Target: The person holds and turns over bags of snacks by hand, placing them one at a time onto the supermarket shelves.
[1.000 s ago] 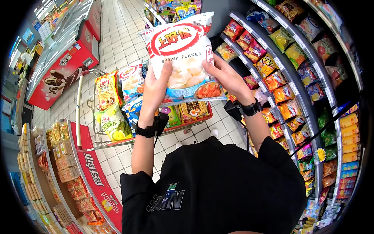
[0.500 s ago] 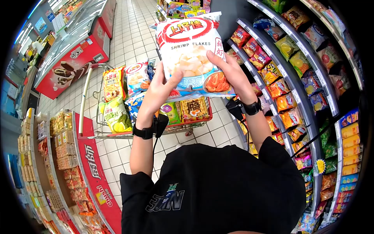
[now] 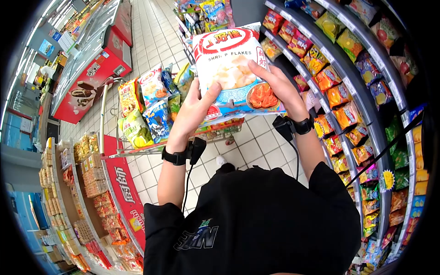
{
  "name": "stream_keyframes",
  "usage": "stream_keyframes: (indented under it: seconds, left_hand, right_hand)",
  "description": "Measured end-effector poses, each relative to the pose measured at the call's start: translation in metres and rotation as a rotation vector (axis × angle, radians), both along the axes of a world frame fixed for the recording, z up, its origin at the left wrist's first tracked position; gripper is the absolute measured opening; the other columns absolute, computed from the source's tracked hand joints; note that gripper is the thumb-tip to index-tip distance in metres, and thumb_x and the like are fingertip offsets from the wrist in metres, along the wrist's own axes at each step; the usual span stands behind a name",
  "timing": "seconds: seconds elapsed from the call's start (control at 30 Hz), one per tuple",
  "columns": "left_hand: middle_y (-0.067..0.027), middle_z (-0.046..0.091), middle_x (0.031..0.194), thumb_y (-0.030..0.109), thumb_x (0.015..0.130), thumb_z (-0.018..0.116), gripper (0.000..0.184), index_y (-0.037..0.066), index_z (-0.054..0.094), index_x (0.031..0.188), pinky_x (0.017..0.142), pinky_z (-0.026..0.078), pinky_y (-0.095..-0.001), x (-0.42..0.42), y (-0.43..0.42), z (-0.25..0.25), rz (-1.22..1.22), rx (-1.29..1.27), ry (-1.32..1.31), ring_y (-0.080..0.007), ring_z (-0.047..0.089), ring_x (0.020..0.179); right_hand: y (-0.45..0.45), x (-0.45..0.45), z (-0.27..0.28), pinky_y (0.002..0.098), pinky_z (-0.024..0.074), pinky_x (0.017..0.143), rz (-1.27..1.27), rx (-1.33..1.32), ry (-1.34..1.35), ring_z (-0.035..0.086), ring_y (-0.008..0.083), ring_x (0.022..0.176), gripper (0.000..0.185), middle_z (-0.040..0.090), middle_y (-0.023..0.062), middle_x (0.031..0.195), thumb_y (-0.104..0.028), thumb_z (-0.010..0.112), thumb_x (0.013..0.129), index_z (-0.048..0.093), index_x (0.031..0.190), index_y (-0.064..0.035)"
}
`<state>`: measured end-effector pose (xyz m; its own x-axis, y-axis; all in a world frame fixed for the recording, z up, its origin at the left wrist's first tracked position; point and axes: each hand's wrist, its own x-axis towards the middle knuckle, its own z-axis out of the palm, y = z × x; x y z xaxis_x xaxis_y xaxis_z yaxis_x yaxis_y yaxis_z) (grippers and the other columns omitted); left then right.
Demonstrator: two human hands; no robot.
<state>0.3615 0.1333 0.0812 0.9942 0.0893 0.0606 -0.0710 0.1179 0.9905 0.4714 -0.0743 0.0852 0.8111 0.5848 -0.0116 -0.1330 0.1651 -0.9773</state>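
Note:
A large white and blue bag of shrimp flakes [image 3: 233, 68] is held up in front of me, its printed front facing me. My left hand [image 3: 195, 107] grips its lower left side, thumb on the front. On the lower right side my right hand [image 3: 282, 89] is closed the same way, with its thumb across the front. Behind and left of the bag stands a shopping cart [image 3: 137, 151] holding several snack bags, among them a green one [image 3: 135, 129] and a blue one [image 3: 158, 120]. The held bag hides part of the cart.
Snack shelves [image 3: 341, 85] curve along the right. A red freezer [image 3: 94, 75] is at the upper left, and a shelf with a red side panel [image 3: 123, 183] holds packaged food at the lower left. Hanging snack packs [image 3: 213, 13] are beyond the bag. Tiled floor [image 3: 256, 142] shows below the cart.
The bag and both hands have moved slightly right and down in view, still together. The cart's right-hand contents are now more hidden by the bag, and a white shoe shows below.

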Motion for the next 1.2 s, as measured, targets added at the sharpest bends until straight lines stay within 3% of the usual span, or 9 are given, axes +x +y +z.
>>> stream_keyframes:
  seconds: [0.13,0.37,0.47,0.77,1.07,1.13,1.2]
  left_hand:
    - [-0.0167,0.057,0.128,0.040,0.096,0.063,0.069,-0.008,0.037,0.137,0.098,0.045,-0.0315,-0.013,-0.025,-0.013,-0.021,0.007,0.104,-0.0179,0.056,0.115]
    - [-0.0175,0.056,0.130,0.041,0.098,0.060,0.067,-0.008,0.036,0.137,0.100,0.044,-0.0316,-0.035,-0.055,-0.031,-0.033,0.062,0.234,-0.0184,0.055,0.116]
    - [-0.0176,0.055,0.131,0.040,0.097,0.060,0.068,-0.009,0.035,0.138,0.100,0.045,-0.0321,-0.037,-0.070,-0.032,-0.060,0.040,0.231,-0.0190,0.055,0.117]
    - [-0.0128,0.053,0.136,0.039,0.100,0.055,0.063,-0.004,0.037,0.142,0.098,0.047,-0.0312,-0.042,-0.088,-0.037,-0.209,0.022,0.181,-0.0162,0.055,0.118]
    - [-0.0131,0.055,0.133,0.037,0.101,0.053,0.061,-0.003,0.034,0.143,0.091,0.054,-0.0331,-0.102,-0.023,-0.050,-0.234,-0.048,0.195,-0.0182,0.060,0.113]
    - [-0.0151,0.052,0.136,0.038,0.098,0.060,0.067,-0.006,0.034,0.142,0.099,0.046,-0.0327,-0.121,0.001,-0.057,-0.219,-0.170,0.258,-0.0185,0.054,0.119]
    - [-0.0149,0.051,0.137,0.038,0.099,0.059,0.067,-0.005,0.033,0.143,0.099,0.046,-0.0320,-0.140,0.021,-0.060,-0.221,-0.244,0.284,-0.0181,0.055,0.120]
  right_hand:
    - [-0.029,-0.009,-0.026,0.0276,0.0497,0.093,0.058,0.024,0.121,0.064,0.0150,0.107,0.058,0.062,0.0118,0.125,-0.036,0.064,0.095,0.051,0.132,0.0062]
    - [-0.058,-0.037,-0.064,0.0270,0.0460,0.096,0.025,0.068,0.208,0.060,0.0132,0.113,0.055,0.062,0.0079,0.125,-0.037,0.064,0.095,0.054,0.131,0.0021]
    - [-0.074,-0.047,-0.061,0.0263,0.0525,0.087,-0.034,0.113,0.151,0.067,0.0135,0.101,0.056,0.066,0.0102,0.118,-0.040,0.069,0.090,0.057,0.125,0.0027]
    - [-0.102,-0.081,-0.050,0.0271,0.0500,0.090,-0.135,0.126,0.115,0.064,0.0127,0.106,0.055,0.065,0.0098,0.120,-0.039,0.066,0.093,0.057,0.129,0.0012]
    - [-0.042,-0.153,-0.032,0.0278,0.0531,0.087,-0.154,0.060,0.171,0.067,0.0143,0.102,0.055,0.066,0.0115,0.120,-0.039,0.067,0.093,0.056,0.127,0.0035]
    - [-0.020,-0.166,-0.036,0.0280,0.0502,0.092,-0.088,0.039,0.202,0.064,0.0143,0.106,0.054,0.064,0.0112,0.124,-0.035,0.064,0.096,0.053,0.132,0.0027]
    - [0.001,-0.181,-0.031,0.0281,0.0493,0.094,-0.080,0.025,0.172,0.063,0.0142,0.109,0.054,0.063,0.0113,0.125,-0.035,0.064,0.096,0.052,0.132,0.0030]
